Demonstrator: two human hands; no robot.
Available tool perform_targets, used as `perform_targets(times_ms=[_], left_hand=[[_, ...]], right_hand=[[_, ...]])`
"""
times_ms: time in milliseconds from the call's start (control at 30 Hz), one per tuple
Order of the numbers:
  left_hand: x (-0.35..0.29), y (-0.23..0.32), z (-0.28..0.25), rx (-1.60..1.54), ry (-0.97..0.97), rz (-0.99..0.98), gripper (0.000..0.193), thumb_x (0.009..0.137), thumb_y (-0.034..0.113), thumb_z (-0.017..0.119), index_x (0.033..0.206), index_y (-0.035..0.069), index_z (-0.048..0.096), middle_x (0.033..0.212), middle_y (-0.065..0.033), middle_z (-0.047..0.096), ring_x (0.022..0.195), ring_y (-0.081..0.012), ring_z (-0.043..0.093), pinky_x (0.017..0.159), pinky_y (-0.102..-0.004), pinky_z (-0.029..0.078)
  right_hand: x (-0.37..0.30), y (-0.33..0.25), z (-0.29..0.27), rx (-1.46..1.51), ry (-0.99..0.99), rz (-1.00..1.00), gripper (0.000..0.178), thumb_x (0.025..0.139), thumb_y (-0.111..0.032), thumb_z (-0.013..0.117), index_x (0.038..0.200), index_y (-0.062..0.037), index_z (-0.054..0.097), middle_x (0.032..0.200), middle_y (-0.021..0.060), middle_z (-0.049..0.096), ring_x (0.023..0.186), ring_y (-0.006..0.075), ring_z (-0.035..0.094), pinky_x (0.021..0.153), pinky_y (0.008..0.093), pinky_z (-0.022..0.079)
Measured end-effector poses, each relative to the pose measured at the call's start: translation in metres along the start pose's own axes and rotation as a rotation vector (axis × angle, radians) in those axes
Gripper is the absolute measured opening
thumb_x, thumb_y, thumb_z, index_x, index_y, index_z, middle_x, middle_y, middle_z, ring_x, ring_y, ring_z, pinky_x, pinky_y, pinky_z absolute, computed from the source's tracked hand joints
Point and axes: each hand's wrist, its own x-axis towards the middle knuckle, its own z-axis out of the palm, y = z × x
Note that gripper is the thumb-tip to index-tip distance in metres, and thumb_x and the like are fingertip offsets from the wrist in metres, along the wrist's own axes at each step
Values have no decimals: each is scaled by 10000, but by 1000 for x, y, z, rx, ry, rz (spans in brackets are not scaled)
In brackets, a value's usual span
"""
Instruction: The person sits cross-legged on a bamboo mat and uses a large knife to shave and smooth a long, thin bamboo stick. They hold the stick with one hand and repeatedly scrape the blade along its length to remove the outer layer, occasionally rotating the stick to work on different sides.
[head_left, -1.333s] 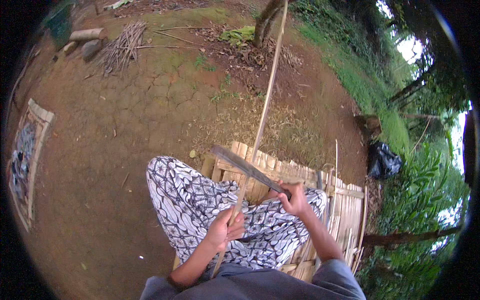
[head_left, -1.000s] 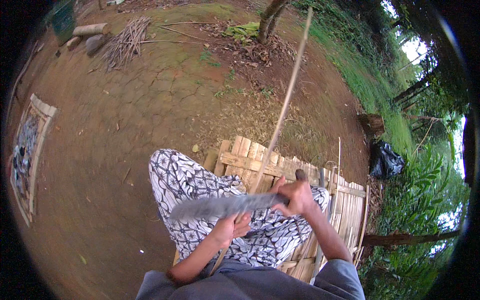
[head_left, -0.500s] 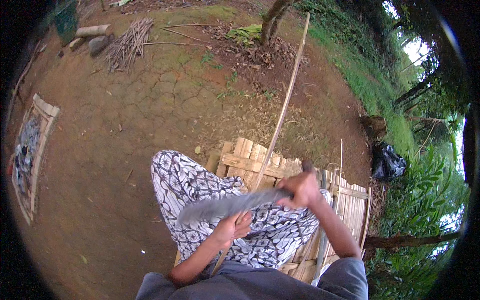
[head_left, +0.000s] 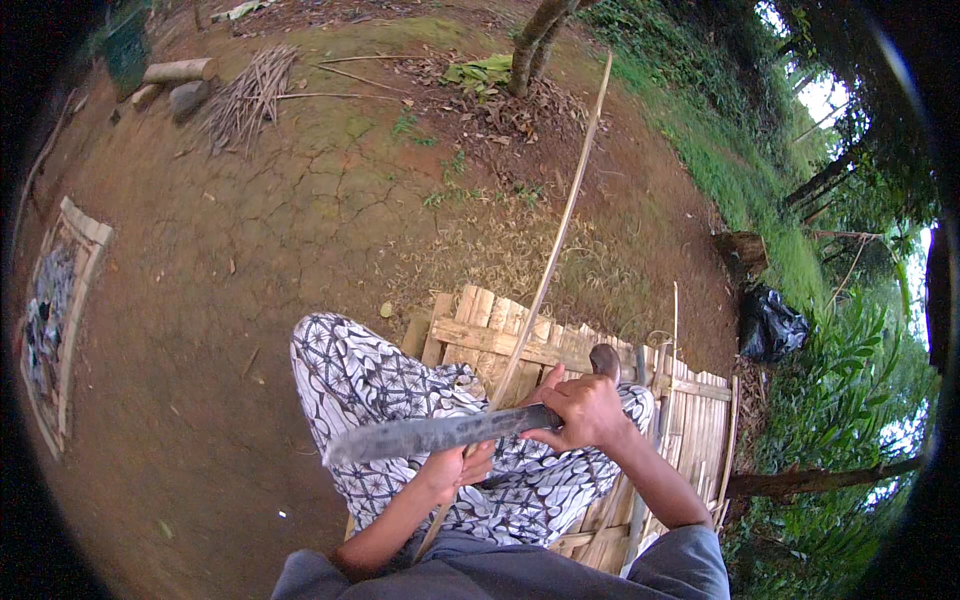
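A long, thin bamboo strip (head_left: 551, 260) slants from my body, across my lap, far out over the ground. My left hand (head_left: 448, 472) is closed round its near part, low over my lap. My right hand (head_left: 585, 412) grips a machete (head_left: 410, 437) by its handle, whose brown curved end sticks out above the fist. The broad grey blade points left, lying across the strip just above my left hand. One finger of the right hand reaches out near the strip; whether it touches cannot be made out.
I sit cross-legged in patterned trousers (head_left: 345, 380) on a bamboo slat platform (head_left: 705, 410). Pale shavings (head_left: 450, 262) litter the ground ahead. Farther off are a stick pile (head_left: 250, 98), a tree trunk (head_left: 528, 55), a black plastic bag (head_left: 772, 325) and a framed pit (head_left: 88, 265) at left.
The machete has come down and toward me, its tip shifting left; the earlier blade was blurred. A right-hand finger now stretches toward the strip. The strip's far end sits slightly lower.
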Motion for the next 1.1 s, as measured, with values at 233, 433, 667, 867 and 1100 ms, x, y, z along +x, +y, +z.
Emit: perform_targets(times_ms=[233, 433, 667, 867, 1100], left_hand=[[-10, 2, 19, 31, 39, 12, 391, 960, 444, 357, 736, 128, 405, 456, 67, 263, 351, -56, 207, 332, -214, 179], [-7, -13, 10, 47, 28, 16, 439, 986, 446, 282, 769, 119, 480, 452, 66, 284, 366, -50, 257, 350, -207, 195], [-20, -11, 22, 55, 153, 53, 351, 986, 410, 333, 872, 131, 512, 555, 60, 401, 442, -38, 338, 406, -192, 284], [-15, -13, 35, 155, 311, 78, 414, 984, 416, 321, 741, 123, 483, 476, 53, 304, 380, -68, 249, 367, -243, 180], [-22, 1, 27, 172, 187, 210, 417, 984, 427, 311, 712, 129, 415, 494, 65, 259, 382, -50, 211, 356, -226, 173]], right_hand=[[-3, -13, -19, 44, -133, 21, 459, 727, -547, 649, 756, -89, 638, 588, 77, 604, 535, 250, 615, 495, 350, 472], [10, -38, -24, -18, -44, -51, 543, 689, -609, 654, 657, -71, 588, 535, 51, 544, 508, 232, 604, 470, 337, 472], [8, -56, -35, -1, -53, 26, 559, 702, -614, 645, 623, -65, 571, 546, 58, 558, 501, 223, 605, 453, 332, 468], [7, -60, -19, 77, -69, 39, 558, 700, -608, 642, 610, -63, 561, 544, 63, 556, 508, 239, 603, 473, 358, 468], [3, 16, -11, 98, -11, 336, 586, 760, -622, 558, 663, -48, 616, 531, 153, 571, 529, 345, 610, 521, 436, 486]])
